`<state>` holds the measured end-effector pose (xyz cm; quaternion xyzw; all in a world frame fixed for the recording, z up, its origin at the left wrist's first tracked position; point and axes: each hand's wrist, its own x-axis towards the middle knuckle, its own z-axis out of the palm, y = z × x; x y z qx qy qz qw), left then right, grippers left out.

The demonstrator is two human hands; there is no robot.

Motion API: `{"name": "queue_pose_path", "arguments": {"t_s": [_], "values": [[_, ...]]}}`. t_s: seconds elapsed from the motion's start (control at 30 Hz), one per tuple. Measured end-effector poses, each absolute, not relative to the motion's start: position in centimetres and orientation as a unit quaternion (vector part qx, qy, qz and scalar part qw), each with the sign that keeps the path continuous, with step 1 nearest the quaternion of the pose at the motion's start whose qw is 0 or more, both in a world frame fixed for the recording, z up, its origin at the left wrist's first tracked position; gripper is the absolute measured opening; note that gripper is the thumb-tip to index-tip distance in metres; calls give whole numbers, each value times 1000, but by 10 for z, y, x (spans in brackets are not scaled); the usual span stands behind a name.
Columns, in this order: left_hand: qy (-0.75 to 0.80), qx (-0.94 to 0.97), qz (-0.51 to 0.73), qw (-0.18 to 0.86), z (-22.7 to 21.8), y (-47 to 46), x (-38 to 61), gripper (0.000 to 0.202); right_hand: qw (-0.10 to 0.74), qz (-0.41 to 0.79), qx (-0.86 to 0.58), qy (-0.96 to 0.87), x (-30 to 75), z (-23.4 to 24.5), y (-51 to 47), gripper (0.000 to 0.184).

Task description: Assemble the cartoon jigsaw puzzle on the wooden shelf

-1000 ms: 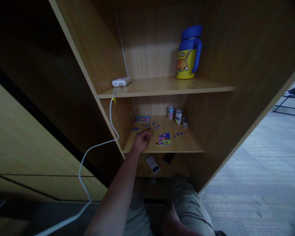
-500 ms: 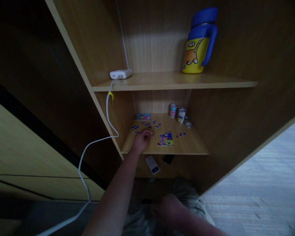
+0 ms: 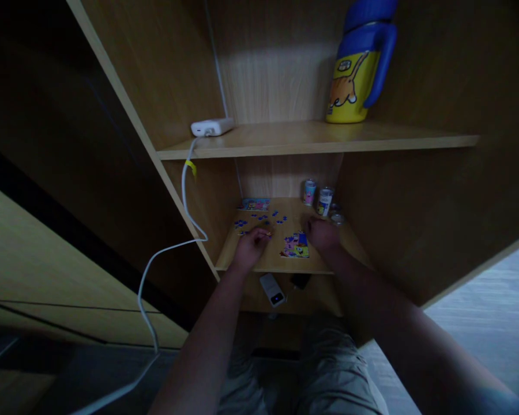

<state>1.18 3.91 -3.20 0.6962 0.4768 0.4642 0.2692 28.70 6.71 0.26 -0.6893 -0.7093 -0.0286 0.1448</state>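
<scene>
My left hand [image 3: 251, 245] rests on the lower shelf [image 3: 268, 262] with its fingers curled, pinching what looks like a small puzzle piece [image 3: 264, 233] at the fingertips. Loose blue puzzle pieces [image 3: 259, 218] lie scattered just beyond it. A partly assembled colourful puzzle [image 3: 296, 246] lies between my hands. My right hand [image 3: 322, 233] is on the shelf just right of that puzzle, fingers bent over the spot where a few loose pieces lay; what it holds, if anything, is hidden.
Two small cans [image 3: 318, 196] and round lids [image 3: 337, 217] stand at the back right of the shelf, a picture card [image 3: 254, 204] at the back left. On the upper shelf sit a white charger [image 3: 211, 127] with cable [image 3: 184, 190] and a blue-yellow jug [image 3: 361, 66]. A power bank [image 3: 272, 289] lies below.
My right hand rose from my lap and reached onto the lower shelf, right of the assembled puzzle. My left hand stayed in place. The view moved closer to the shelves.
</scene>
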Motion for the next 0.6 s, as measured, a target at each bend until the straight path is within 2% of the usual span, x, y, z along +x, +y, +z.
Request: {"name": "queue_pose_path", "arguments": {"t_s": [0.13, 0.3, 0.47, 0.6], "values": [[478, 698, 463, 265, -31, 37, 13, 12, 158, -52, -666, -728, 290, -10, 72, 43], [487, 696, 464, 252, -33, 42, 14, 12, 180, -41, -609, -772, 291, 2, 98, 43], [487, 693, 461, 264, -31, 42, 11, 12, 95, -2, -648, -755, 271, 15, 132, 42], [500, 684, 459, 265, -28, 39, 9, 13, 70, -1, -651, -756, 256, 13, 146, 37]]}}
